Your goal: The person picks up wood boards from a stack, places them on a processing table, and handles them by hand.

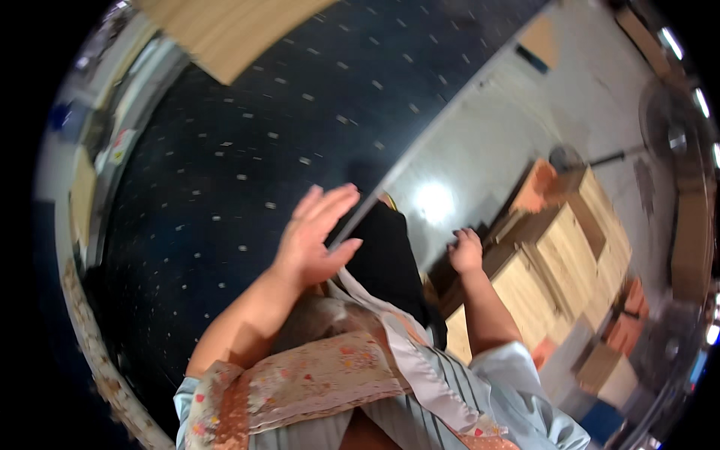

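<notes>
My left hand [316,232] is spread open, fingers apart, hovering over the near edge of a large black speckled work surface [247,142]. It holds nothing. My right hand [466,251] hangs lower on the right, fingers loosely curled, beside stacked wooden boards [559,259] on the floor. Nothing shows in its grip. A patterned apron [315,379] over a pale striped shirt fills the bottom of the view.
A light wooden panel [225,30] lies at the far end of the black surface. Several wooden boards and orange blocks [541,184] are piled on the grey floor [480,150] to the right. A fan [667,120] stands at the far right.
</notes>
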Tool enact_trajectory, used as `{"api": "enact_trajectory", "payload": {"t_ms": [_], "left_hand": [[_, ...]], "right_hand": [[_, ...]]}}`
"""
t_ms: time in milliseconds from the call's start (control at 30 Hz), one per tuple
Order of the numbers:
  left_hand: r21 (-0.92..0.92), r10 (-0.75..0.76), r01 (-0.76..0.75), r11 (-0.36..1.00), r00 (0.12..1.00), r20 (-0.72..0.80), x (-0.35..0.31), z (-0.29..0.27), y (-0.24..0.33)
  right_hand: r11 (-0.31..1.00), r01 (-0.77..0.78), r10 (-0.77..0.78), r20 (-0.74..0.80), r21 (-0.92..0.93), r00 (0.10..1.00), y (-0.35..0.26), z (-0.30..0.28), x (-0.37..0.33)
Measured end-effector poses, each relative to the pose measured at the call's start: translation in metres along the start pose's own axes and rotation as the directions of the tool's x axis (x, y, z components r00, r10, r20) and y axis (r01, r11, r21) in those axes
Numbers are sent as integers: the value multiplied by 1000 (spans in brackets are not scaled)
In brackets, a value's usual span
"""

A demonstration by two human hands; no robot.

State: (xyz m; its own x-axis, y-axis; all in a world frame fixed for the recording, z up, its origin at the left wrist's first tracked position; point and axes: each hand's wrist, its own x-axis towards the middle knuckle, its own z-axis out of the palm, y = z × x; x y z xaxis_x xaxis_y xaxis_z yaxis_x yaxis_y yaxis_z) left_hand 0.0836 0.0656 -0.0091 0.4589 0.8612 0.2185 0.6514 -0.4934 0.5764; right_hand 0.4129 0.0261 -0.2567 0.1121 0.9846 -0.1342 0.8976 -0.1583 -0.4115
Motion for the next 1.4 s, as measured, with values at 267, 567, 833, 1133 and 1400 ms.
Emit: {"api": "enact_trajectory", "payload": {"t_ms": [267, 567, 833, 1133, 1400], "left_hand": [[-539, -203, 217, 814, 975, 85, -91, -47, -36], [-987, -149, 57, 153, 988, 34, -152, -65, -88], [-924, -294, 226, -308, 901, 318, -162, -88, -97], [-905, -362, 197, -378, 868, 340, -166, -103, -93], [-926, -268, 189, -328, 921, 283, -162, -96, -110]], "right_hand": [[890, 420, -255, -571, 177, 781, -152, -138, 60], [373, 881, -796, -588, -292, 142, -482, -236, 110], [635, 674, -655, -726, -378, 211, -679, -294, 191], [580, 807, -620, -701, -107, 353, -666, -303, 216], [297, 722, -437, -584, 624, 684, -597, -325, 214]]}}
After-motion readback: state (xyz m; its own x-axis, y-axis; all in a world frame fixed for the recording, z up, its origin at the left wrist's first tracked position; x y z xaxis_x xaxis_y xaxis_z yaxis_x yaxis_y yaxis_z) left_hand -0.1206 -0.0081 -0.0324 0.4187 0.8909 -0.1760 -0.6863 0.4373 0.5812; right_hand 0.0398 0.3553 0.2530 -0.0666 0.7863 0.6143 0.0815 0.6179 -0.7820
